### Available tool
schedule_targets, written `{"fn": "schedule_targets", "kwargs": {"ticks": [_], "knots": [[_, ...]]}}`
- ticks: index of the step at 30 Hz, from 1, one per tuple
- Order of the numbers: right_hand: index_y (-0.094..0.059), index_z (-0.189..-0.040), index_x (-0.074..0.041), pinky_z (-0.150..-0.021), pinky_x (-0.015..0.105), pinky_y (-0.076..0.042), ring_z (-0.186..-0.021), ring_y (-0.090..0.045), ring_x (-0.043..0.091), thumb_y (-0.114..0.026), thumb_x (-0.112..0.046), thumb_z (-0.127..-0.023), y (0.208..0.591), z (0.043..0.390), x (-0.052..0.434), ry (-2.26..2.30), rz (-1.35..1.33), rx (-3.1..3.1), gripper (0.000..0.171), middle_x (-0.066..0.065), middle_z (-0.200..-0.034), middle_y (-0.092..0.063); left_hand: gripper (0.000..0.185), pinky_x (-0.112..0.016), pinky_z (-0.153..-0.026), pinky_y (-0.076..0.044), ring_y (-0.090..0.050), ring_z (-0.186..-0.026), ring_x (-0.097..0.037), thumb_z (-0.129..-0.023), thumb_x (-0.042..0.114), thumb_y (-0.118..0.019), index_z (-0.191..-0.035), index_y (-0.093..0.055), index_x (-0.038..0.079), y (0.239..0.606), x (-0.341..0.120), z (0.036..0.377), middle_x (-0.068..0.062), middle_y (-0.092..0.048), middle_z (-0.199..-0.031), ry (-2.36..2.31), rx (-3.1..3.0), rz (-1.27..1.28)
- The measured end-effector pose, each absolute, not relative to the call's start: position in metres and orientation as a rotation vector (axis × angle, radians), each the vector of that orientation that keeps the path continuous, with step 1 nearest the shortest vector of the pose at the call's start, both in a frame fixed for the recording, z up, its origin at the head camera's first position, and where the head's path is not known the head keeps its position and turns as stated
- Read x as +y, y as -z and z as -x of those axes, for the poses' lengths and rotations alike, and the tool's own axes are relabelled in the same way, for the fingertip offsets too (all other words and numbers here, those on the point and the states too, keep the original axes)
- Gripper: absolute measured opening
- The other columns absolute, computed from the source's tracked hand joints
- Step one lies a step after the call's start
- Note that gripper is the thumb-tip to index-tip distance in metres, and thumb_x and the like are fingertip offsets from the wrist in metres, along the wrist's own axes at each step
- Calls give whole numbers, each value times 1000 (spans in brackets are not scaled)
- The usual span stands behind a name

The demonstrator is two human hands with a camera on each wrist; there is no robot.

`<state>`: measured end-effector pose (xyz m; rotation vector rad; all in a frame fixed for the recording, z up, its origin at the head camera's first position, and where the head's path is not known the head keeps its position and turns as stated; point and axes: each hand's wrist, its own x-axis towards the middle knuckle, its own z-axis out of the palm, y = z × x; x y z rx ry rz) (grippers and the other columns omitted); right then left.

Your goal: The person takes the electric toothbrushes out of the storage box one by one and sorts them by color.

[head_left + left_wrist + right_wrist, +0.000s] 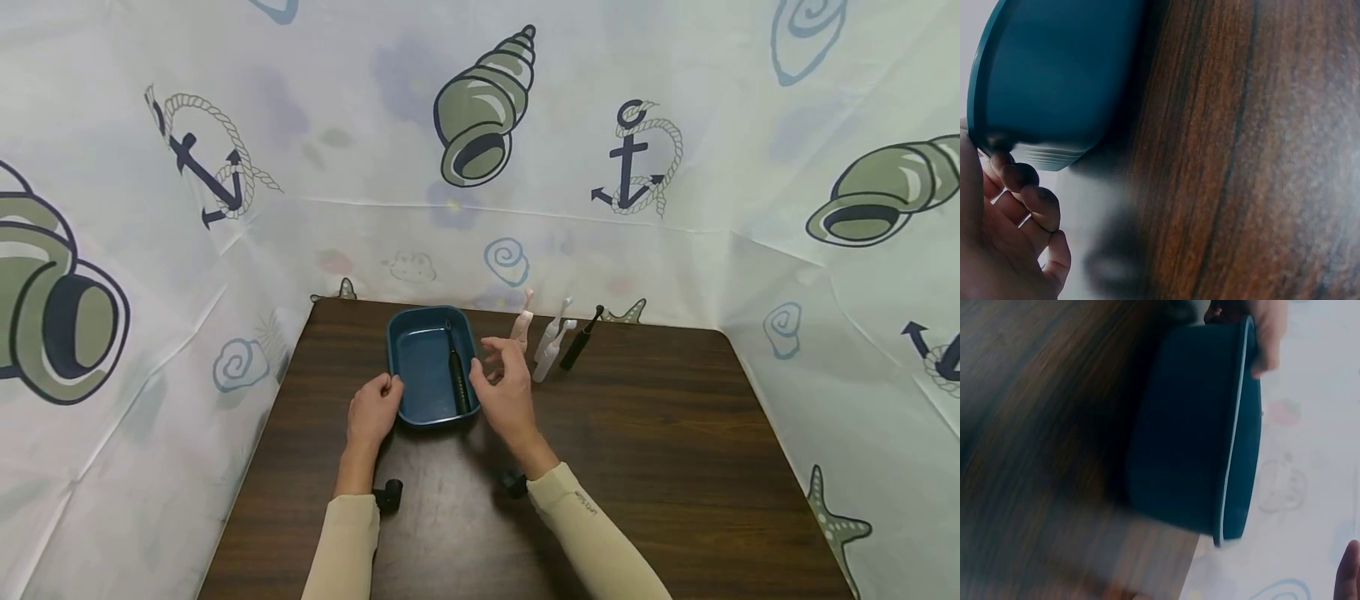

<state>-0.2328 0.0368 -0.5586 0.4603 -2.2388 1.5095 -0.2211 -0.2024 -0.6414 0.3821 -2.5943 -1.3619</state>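
Observation:
A dark blue tray [420, 362] stands on the brown table, with a black electric toothbrush [457, 375] lying lengthwise along its right side. My left hand [374, 408] grips the rim at the tray's near left corner; in the left wrist view its fingers [1041, 203] curl beneath the rim. The right wrist view shows the left thumb over the inside of the rim. My right hand [507, 393] hovers by the tray's right edge, thumb and fingers apart with nothing between them. Behind it, a pink electric toothbrush [521, 327] is partly hidden.
Right of the pink one stand two white electric toothbrushes [548, 354] and a second black toothbrush [581, 340]. The wood-grain table [660, 450] extends to the right and front. A patterned white cloth [360, 150] hangs around the back and sides.

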Motion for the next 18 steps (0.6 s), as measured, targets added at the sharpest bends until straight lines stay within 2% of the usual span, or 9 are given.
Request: {"fn": "schedule_targets", "kwargs": {"ticks": [5, 8, 14, 18], "knots": [[-67, -130, -14, -77, 45, -61, -100, -66, 35, -73, -12, -102, 559, 237, 23, -1480, -497, -2255, 29, 12, -122, -65, 44, -38, -66, -29, -32, -60, -24, -109, 38, -53, -73, -40, 15, 641, -202, 221, -2, -33, -67, 1359, -2598, -390], [-68, -130, -14, -79, 42, -61, -101, -67, 34, -73, -14, -102, 561, 243, 15, -1445, -497, -2295, 29, 10, -122, -65, 44, -38, -66, -29, -32, -60, -24, -109, 38, -53, -73, -40, 15, 643, -204, 227, -2, -33, -68, 1362, -2599, -382], [-66, -136, -18, -85, 34, -60, -111, -66, 23, -72, -20, -103, 566, 258, -1, -1411, -434, -2450, 33, 3, -133, -63, 44, -37, -66, -29, -31, -60, -24, -109, 38, -53, -74, -39, 16, 645, -211, 244, -2, -32, -68, 1372, -2608, -353], [-64, -140, -19, -84, 34, -61, -114, -69, 27, -71, -23, -104, 569, 269, -11, -1416, -404, -2509, 37, 2, -140, -62, 44, -37, -65, -29, -29, -60, -23, -109, 37, -53, -73, -39, 16, 646, -214, 255, -1, -31, -67, 1383, -2602, -332]]}}
